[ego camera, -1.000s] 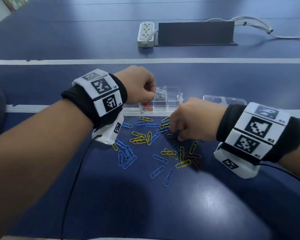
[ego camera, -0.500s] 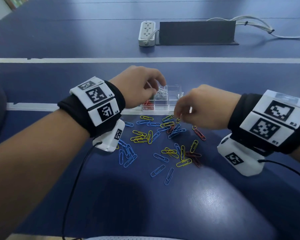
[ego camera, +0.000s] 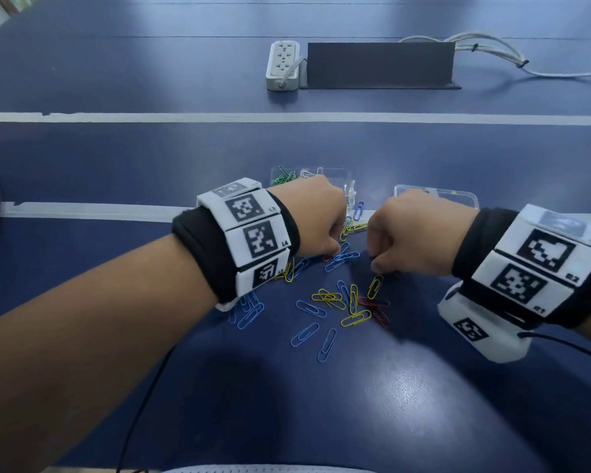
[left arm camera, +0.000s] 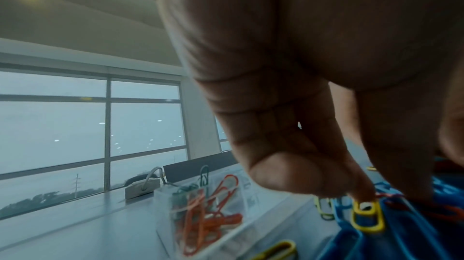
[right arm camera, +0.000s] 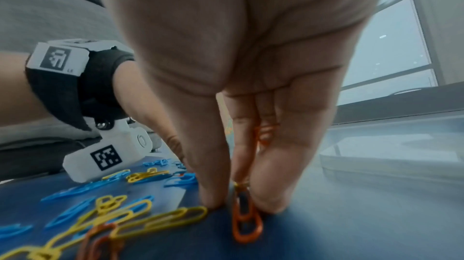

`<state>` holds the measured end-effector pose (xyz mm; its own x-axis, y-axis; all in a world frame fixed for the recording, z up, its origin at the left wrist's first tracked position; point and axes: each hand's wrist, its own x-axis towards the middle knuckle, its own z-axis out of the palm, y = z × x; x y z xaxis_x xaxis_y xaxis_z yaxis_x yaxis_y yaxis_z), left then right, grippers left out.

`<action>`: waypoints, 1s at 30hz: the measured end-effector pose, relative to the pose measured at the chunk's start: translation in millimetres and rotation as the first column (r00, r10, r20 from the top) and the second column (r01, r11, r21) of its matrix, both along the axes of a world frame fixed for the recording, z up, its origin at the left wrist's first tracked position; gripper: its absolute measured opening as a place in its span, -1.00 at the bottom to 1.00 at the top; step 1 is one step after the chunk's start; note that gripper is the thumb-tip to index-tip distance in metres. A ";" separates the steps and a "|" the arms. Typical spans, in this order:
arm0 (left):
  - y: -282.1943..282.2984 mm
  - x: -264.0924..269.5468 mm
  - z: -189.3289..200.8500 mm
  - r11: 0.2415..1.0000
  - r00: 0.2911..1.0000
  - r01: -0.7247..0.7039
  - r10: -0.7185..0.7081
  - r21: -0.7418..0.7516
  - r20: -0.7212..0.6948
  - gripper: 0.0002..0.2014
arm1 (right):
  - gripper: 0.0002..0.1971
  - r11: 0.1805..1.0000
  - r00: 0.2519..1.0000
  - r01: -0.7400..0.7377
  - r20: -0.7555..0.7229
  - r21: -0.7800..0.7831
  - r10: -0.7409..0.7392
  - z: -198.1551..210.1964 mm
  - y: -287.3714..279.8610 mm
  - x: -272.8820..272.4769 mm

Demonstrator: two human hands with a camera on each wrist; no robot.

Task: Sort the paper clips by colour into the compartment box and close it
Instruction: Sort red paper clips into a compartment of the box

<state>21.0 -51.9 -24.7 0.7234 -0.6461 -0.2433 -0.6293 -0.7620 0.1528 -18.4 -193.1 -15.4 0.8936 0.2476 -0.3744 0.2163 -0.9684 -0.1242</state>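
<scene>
Loose blue, yellow and red paper clips (ego camera: 335, 298) lie scattered on the blue table. Behind them stands the clear compartment box (ego camera: 336, 177), with green clips (ego camera: 282, 175) in one cell and red clips (left arm camera: 208, 216) in another. My left hand (ego camera: 331, 250) reaches down into the pile. Its index fingertip (left arm camera: 364, 194) touches a yellow clip (left arm camera: 368, 218), and nothing lies between thumb and fingers. My right hand (ego camera: 377, 268) pinches a red clip (right arm camera: 247, 222) standing on edge on the table. Another red clip (right arm camera: 263, 133) shows between its fingers higher up.
The box's clear lid (ego camera: 437, 198) lies flat behind my right hand. Far back are a white power strip (ego camera: 284, 64), a dark panel (ego camera: 379, 64) and white cables (ego camera: 492, 49). A black wire (ego camera: 144, 404) trails from my left wrist.
My left hand has come down from over the box to the pile of clips. My right hand had lifted toward the box and has dropped back onto the clips, pinching a red one.
</scene>
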 end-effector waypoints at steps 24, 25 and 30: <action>29.9 3.6 6.5 0.960 0.976 -0.189 0.160 -0.205 -0.147 -0.91 | -0.74 0.972 0.983 -0.152 -0.075 0.181 0.168 -0.7 -15.3 -33.5; 32.5 4.4 6.8 0.958 0.975 -0.190 0.160 -0.213 -0.153 -0.87 | -0.75 0.970 0.981 -0.161 -0.076 0.181 0.177 -1.6 -14.8 -35.9; 45.7 17.7 17.6 0.912 0.970 -0.243 0.231 -0.330 -0.077 -0.84 | -0.85 0.969 0.976 -0.207 -0.035 0.135 0.214 -8.3 -3.5 -49.9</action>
